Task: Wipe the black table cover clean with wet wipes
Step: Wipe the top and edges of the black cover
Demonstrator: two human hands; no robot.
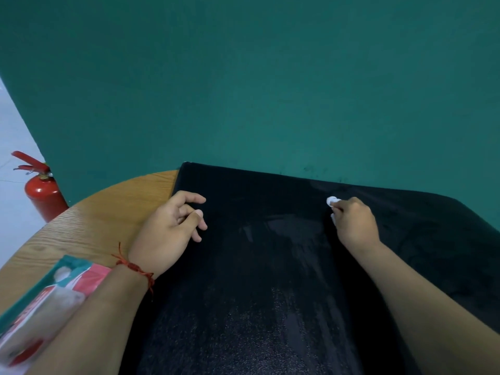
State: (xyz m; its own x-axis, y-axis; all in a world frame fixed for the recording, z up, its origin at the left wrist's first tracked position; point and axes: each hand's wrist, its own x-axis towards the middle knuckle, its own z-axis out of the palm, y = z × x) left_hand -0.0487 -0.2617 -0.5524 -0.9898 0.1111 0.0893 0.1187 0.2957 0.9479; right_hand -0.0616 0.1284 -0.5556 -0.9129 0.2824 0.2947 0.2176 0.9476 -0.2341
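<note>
Pinching balled wet wipe, right grip presses black cover; left grip loose, empty.

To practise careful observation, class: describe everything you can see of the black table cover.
The black table cover looks like dark, matte cloth spread flat over a round wooden table, leaving wood bare on the left. Pale streaks and fine specks mark its middle and near part. The left hand rests near its left edge, fingers loosely curled; the right hand holds a white wipe against it toward the far side.
</note>
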